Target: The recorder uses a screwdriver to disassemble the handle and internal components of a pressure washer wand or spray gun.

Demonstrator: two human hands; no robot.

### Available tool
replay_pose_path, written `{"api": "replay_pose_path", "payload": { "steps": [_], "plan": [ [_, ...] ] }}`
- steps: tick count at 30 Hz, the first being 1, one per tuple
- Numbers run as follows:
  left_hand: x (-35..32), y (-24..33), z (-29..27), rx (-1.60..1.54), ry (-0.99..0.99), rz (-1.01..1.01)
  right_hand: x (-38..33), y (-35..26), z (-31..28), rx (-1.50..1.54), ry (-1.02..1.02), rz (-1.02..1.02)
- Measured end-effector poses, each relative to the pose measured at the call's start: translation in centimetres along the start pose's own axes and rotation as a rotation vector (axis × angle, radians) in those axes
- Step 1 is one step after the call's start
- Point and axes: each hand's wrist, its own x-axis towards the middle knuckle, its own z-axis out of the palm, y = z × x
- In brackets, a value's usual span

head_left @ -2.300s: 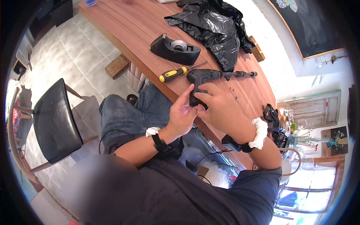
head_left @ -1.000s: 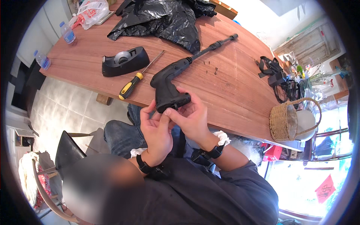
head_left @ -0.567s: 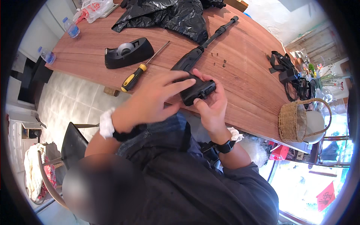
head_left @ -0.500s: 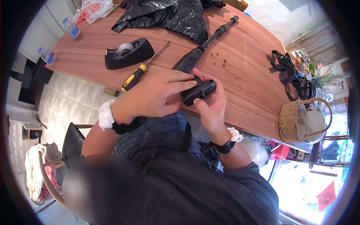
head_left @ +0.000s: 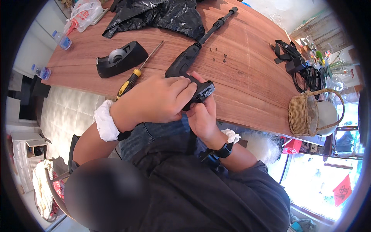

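Note:
A black pressure washer gun (head_left: 183, 62) with a long lance lies slanted across the table, its handle end at the near edge. My left hand (head_left: 154, 96) is closed over the handle, fingers curled across its top. From the right and below, my right hand (head_left: 203, 118) grips the same end, with a fingertip showing behind it. The handle's squarish base faces right and shows a slotted opening. Left of the gun lies a yellow-and-black screwdriver (head_left: 130, 83), shaft pointing away. Several small screws (head_left: 225, 58) are scattered right of the gun.
A black tape dispenser (head_left: 123, 58) stands left of the screwdriver. Black plastic bags (head_left: 166, 17) lie at the back, two water bottles (head_left: 62, 40) at the left edge. On the right are a wicker basket (head_left: 299, 116), cables (head_left: 309, 83) and a black strap (head_left: 286, 50).
The handle end has turned, so its slotted base now faces right. My left hand has curled further over it, and my right hand has shifted left and lower on it.

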Motion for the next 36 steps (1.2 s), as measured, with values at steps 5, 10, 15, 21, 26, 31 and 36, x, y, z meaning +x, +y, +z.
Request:
{"api": "replay_pose_path", "payload": {
  "steps": [5, 10, 15, 21, 26, 31, 36],
  "plan": [
    [-0.2, 0.8, 1.1, 0.088, 0.117, -0.007, 0.0, 0.7, -0.6, -0.099, 0.052, -0.088],
    [0.1, 0.6, 0.5, 0.091, 0.009, -0.025, 0.1, 0.9, -0.6, -0.106, 0.058, -0.097],
    [0.7, 0.2, -0.4, 0.037, -0.077, -0.064, 0.2, 1.1, -0.4, -0.105, 0.046, -0.114],
    [0.1, -1.0, -0.8, -0.008, -0.012, -0.087, 0.4, 1.3, 0.7, -0.132, 0.024, -0.091],
    [0.6, -1.6, -0.9, 0.024, -0.004, -0.092, 0.8, 1.0, 1.2, 0.010, 0.016, -0.022],
    [1.3, -2.6, -0.4, -0.286, -0.074, -0.039, 0.5, 3.0, 0.5, -0.013, 0.051, -0.087],
    [2.6, -3.1, -0.7, -0.338, -0.200, -0.078, 0.2, 1.5, -0.3, -0.004, -0.003, 0.009]
  ]
}}
